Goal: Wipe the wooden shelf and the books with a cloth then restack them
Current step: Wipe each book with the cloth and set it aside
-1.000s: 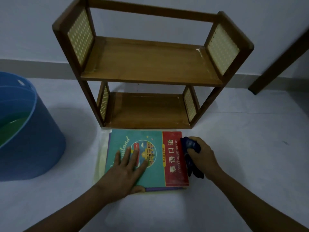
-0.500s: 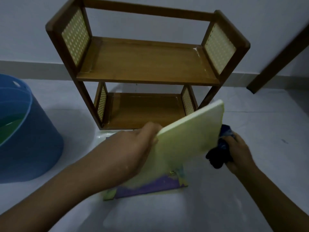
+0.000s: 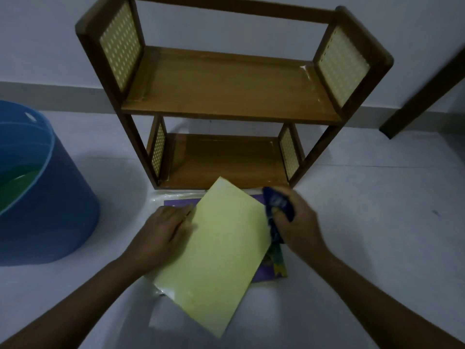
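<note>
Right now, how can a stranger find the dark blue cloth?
Start at the brown wooden shelf on the pale floor. Before its base lies a pale yellow book. At that book's right edge, the right hand grips the crumpled dark blue cloth, the only soft thing there.

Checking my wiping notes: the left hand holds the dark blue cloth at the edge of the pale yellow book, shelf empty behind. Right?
Not quite: the head view shows the right hand holding the dark blue cloth. The left hand steadies the pale yellow book. The shelf is empty.
</note>
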Available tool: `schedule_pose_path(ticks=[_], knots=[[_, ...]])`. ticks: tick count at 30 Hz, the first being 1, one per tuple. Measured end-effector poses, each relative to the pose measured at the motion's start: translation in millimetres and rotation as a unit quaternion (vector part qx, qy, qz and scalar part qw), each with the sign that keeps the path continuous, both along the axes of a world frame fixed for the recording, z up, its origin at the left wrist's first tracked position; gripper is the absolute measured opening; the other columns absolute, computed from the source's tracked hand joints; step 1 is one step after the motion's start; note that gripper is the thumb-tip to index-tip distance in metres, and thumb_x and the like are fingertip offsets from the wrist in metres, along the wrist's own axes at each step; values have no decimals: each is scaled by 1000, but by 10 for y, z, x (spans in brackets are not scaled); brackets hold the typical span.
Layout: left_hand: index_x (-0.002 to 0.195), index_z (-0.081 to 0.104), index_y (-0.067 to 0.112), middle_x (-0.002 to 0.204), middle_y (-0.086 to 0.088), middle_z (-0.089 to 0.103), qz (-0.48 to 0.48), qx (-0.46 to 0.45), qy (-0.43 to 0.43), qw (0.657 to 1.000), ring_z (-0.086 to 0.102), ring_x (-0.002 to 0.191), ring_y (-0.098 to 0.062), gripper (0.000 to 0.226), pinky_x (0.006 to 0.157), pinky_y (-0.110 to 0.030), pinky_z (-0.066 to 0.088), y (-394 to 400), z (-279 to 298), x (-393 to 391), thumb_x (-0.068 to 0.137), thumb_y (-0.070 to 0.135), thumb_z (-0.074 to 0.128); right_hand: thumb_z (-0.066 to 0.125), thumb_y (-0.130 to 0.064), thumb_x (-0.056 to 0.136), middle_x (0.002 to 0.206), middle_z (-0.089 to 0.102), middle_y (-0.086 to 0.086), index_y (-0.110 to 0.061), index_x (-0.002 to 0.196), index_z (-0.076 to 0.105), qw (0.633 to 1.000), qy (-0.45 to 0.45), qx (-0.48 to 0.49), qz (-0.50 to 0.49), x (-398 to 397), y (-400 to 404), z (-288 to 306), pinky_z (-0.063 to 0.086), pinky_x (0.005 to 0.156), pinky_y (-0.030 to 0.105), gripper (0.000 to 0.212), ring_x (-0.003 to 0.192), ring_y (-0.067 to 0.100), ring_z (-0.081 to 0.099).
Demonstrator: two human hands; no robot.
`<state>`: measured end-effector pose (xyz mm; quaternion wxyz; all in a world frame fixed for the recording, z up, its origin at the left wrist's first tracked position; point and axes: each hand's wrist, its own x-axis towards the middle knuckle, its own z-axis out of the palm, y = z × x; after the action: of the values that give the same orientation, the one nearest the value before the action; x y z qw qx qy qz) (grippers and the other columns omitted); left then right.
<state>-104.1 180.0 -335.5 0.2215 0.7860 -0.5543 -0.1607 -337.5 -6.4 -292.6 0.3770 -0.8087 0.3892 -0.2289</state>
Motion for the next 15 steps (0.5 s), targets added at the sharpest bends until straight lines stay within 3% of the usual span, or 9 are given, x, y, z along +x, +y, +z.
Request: schedule_pose_path(ticks=[2, 4, 7, 10, 12, 15], knots=[[153, 12, 21, 160, 4, 11, -82, 68, -8, 994, 13, 147, -12, 86, 119, -35, 12, 127, -51, 13, 85, 75, 10, 57, -22, 91, 133, 56, 1, -25, 132, 52, 986, 108, -84, 95, 109, 187, -257, 47, 96, 37, 41, 114, 16, 54], [151, -13, 25, 156, 14, -19, -117, 104, 2, 988, -17, 145, -1, 88, 119, -33, -13, 245, -164, -30, 82, 78, 3, 52, -32, 87, 139, 54, 3, -27, 128, 55, 952, 161, -211, 155, 199, 487, -494, 47, 93, 39, 41, 111, 25, 56], [151, -13, 21, 160, 9, -13, -101, 58, -7, 993, -12, 147, -5, 77, 118, -37, -15, 346, -298, -80, 91, 67, 5, 48, -33, 91, 135, 56, -4, -35, 117, 60, 910, 121, -237, 318, 315, 1246, -588, 46, 87, 35, 29, 105, 20, 59], [151, -14, 24, 160, 10, -8, -92, 42, 8, 995, -9, 147, -5, 71, 118, -36, -14, 360, -334, -77, 94, 63, 5, 45, -33, 96, 136, 50, -17, -43, 114, 59, 840, 128, -278, 448, 360, 1462, -569, 41, 80, 31, 25, 103, 14, 55], [151, -13, 27, 161, 8, -5, -92, 25, 7, 995, -7, 148, -7, 67, 118, -36, -14, 340, -327, -65, 96, 60, 6, 48, -28, 92, 133, 53, -11, -37, 114, 60, 846, 122, -290, 430, 516, 1050, -543, 45, 74, 35, 26, 93, 22, 57], [149, -17, 30, 160, 11, -9, -92, 34, 29, 995, -10, 147, -4, 70, 118, -33, -17, 342, -357, -67, 93, 65, 6, 52, -26, 87, 134, 57, -2, -28, 121, 61, 931, 189, -251, 188, 689, 173, -504, 49, 84, 44, 35, 104, 30, 58]])
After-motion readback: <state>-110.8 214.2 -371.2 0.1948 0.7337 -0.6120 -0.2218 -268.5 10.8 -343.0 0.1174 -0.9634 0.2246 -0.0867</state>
